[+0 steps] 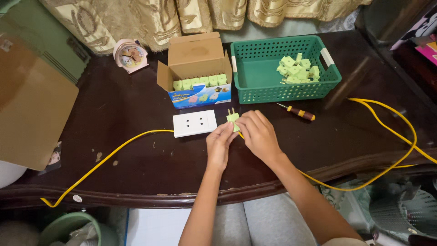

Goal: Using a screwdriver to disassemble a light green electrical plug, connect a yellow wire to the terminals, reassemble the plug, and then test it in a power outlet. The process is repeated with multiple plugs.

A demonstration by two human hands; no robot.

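Observation:
Both hands meet over the dark wooden table [136,109] around one small light-green plug adapter [232,117], its two metal prongs pointing away from me. My left hand [219,146] pinches its near edge. My right hand [257,133] covers its right side. Just left of the adapter lies a white socket block [194,123] on a yellow cable [114,150]. Behind it stands an open cardboard box [196,57] with a row of green adapters [200,82]. A green plastic basket [255,93] to the right holds several more adapters [298,69].
A small screwdriver [298,111] with a dark red and yellow handle lies right of my hands. A pink alarm clock [130,55] stands at the back left. A brown cardboard sheet [32,100] leans at the left. The yellow cable loops at the right [400,118].

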